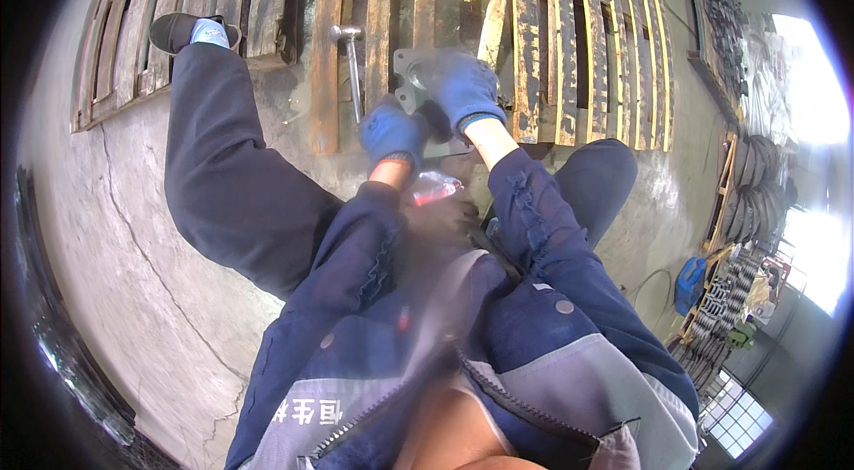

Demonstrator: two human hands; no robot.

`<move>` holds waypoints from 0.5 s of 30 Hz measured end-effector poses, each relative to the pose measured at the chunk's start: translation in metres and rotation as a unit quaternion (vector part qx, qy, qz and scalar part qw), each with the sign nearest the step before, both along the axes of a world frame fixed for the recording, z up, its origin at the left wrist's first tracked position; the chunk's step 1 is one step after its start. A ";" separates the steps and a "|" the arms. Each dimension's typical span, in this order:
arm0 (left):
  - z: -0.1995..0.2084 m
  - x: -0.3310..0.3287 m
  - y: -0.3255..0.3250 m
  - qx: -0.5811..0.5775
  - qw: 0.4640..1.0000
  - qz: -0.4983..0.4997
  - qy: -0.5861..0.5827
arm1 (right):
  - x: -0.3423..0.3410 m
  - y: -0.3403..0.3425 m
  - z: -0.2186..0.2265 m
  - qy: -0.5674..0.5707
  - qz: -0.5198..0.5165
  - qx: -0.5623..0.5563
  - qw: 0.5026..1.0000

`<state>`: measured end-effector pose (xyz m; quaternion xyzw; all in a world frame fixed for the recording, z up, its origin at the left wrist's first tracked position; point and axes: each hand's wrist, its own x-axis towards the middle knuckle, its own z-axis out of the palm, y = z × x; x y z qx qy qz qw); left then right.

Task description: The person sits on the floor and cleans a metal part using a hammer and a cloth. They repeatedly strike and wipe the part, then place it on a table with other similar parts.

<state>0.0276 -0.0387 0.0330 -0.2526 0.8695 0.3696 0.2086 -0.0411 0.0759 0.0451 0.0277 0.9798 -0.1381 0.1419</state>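
Note:
A grey metal part with bolt holes in its corner lugs (406, 98) lies in front of me at the pallet's near side. My right hand (464, 89), in a blue knitted glove, is closed over its upper right side; the fingers are partly smeared. Just below and to the left, my left hand (391, 130), gloved alike, is curled into a fist beside the part's lower lug. Whatever it grips is hidden, and a dark shape shows between the two hands. A steel hammer (354, 74) rests left of the part, its head pointing away from me.
Weathered wooden pallets (325, 88) spread across the far side, with gaps between slats. A loose wood piece (491, 30) lies on them. A clear plastic bag with red (434, 188) is near my lap. Stacked dark parts (756, 172) and a blue container (689, 285) stand at the right.

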 end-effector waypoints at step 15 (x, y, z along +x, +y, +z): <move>-0.001 -0.001 0.000 0.001 1.000 -0.005 -0.019 | -0.007 -0.015 0.020 -0.031 0.148 0.033 0.988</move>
